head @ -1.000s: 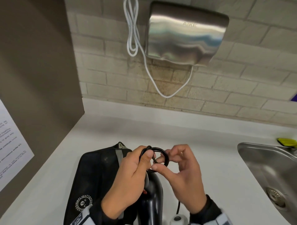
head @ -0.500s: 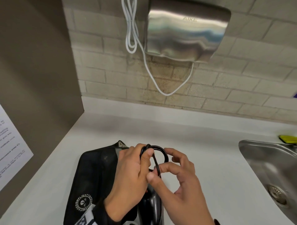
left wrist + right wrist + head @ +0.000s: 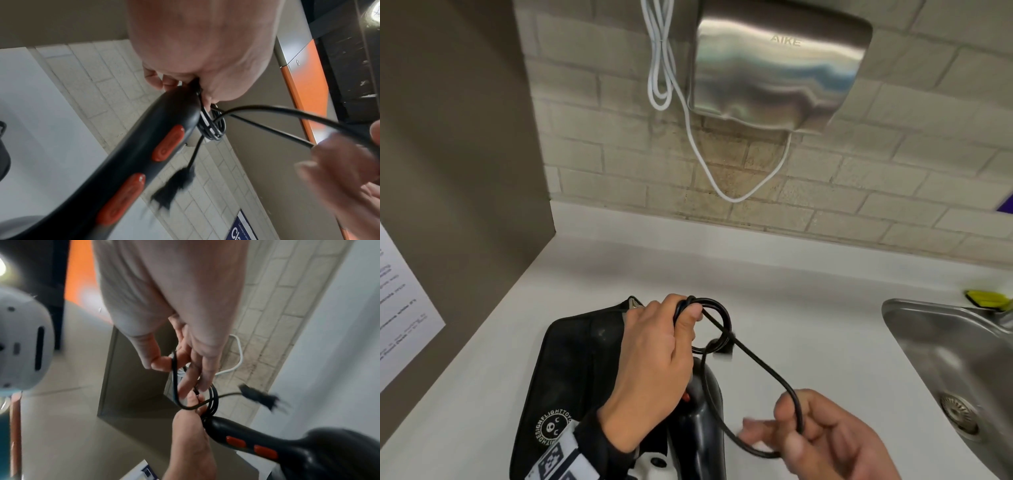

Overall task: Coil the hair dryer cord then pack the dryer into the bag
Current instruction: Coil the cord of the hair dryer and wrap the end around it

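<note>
The plastic hair dryer with a curved handle (image 3: 131, 154) is glossy black with two orange-red oval switches (image 3: 168, 142); its thin rubber cord (image 3: 756, 359) and plug (image 3: 174, 185) are black too. The soft fabric bag (image 3: 571, 359) is black with a round white printed logo (image 3: 553, 426). The smooth countertop (image 3: 808, 325) is white.

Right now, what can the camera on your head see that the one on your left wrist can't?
Only the head view shows the black bag lying on the white counter, the steel sink and the hand dryer on the wall. Only the left wrist view shows the hair dryer's orange buttons and the dangling plug, which is blurred. Both show the left hand gripping the coiled cord at the end of the hair dryer handle, and the right hand holding a loose loop of it.
</note>
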### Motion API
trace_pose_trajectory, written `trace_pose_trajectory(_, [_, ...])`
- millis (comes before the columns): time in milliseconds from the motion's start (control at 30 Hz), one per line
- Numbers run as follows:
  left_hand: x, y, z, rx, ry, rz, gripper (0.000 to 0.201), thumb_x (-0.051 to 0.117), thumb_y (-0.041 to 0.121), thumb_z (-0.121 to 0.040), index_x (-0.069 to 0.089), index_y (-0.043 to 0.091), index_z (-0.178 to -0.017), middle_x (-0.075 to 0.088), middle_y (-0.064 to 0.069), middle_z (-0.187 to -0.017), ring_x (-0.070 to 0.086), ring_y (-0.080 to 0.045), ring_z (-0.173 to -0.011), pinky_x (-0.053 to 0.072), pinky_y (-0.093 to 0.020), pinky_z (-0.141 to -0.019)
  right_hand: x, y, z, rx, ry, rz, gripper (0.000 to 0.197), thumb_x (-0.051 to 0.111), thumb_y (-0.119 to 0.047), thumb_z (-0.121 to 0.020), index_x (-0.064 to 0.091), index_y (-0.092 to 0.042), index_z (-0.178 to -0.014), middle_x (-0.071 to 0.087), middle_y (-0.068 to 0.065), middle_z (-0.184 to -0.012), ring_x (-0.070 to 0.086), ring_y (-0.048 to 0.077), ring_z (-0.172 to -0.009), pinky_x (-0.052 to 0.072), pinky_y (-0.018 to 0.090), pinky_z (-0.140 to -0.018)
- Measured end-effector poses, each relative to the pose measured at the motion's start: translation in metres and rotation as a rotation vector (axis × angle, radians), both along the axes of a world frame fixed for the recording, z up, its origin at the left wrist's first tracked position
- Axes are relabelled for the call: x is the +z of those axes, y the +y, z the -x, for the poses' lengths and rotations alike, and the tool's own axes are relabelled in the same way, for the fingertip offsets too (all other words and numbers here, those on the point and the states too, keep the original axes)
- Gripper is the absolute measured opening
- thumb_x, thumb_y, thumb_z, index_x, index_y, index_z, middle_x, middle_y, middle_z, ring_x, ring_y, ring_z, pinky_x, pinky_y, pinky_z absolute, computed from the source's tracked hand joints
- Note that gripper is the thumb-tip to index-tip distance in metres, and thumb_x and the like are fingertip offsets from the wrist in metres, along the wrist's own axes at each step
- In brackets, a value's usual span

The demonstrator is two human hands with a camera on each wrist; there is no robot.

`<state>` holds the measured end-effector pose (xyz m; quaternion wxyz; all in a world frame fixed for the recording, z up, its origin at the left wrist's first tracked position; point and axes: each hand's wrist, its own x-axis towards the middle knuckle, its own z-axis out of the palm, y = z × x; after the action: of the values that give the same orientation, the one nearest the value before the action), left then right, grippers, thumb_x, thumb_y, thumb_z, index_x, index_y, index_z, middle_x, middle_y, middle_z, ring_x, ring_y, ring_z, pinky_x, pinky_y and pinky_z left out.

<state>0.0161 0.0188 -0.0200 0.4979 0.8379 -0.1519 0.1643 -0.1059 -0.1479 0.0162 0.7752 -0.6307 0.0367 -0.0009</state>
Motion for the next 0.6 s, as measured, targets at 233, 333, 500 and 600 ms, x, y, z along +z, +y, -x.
trace_pose_trajectory(233, [-0.001,0.002,0.0,-0.007,0.025,-0.007,0.044,0.021,0.059,-0.092,0.057,0.034,-0.093,0.062,0.014,-0.076,0.049,-0.008,-0.091,0.04,-0.028,-0.081,0.0,-0.022,-0.003,0.11,0.107,-0.23,0.048,0.096,-0.038,-0.046,0.068,-0.009,-0.072,0.036,-0.001,-0.037,0.025,0.006,-0.034,0.029,0.011,-0.037])
trace_pose_trajectory(333, [-0.003,0.004,-0.001,-0.001,0.031,-0.01,0.045,0.021,0.06,-0.092,0.058,0.034,-0.096,0.062,0.013,-0.076,0.048,-0.008,-0.093,0.041,-0.028,-0.081,0.005,-0.031,-0.004,0.124,0.13,-0.149,0.048,0.096,-0.039,-0.044,0.068,-0.007,-0.066,0.031,-0.002,-0.039,0.023,0.004,-0.034,0.027,0.011,-0.037])
trace_pose_trajectory(500, [-0.003,0.006,-0.001,0.013,0.007,-0.055,0.043,0.019,0.06,-0.094,0.054,0.036,-0.094,0.059,0.014,-0.074,0.05,-0.013,-0.087,0.04,-0.029,-0.08,0.031,-0.038,-0.024,-0.016,-0.166,0.199,0.058,0.083,-0.06,-0.056,0.067,-0.005,-0.065,0.049,0.02,-0.05,0.045,0.018,-0.049,0.044,0.011,-0.051])
trace_pose_trajectory(600, [0.0,0.002,0.001,0.016,-0.031,-0.094,0.043,0.018,0.057,-0.096,0.055,0.034,-0.093,0.057,0.014,-0.071,0.049,-0.008,-0.082,0.038,-0.028,-0.078,0.028,-0.035,-0.034,0.11,-0.412,-0.093,0.031,0.067,-0.027,-0.089,0.06,0.004,-0.085,0.059,0.018,-0.059,0.065,0.036,-0.066,0.048,0.047,-0.096])
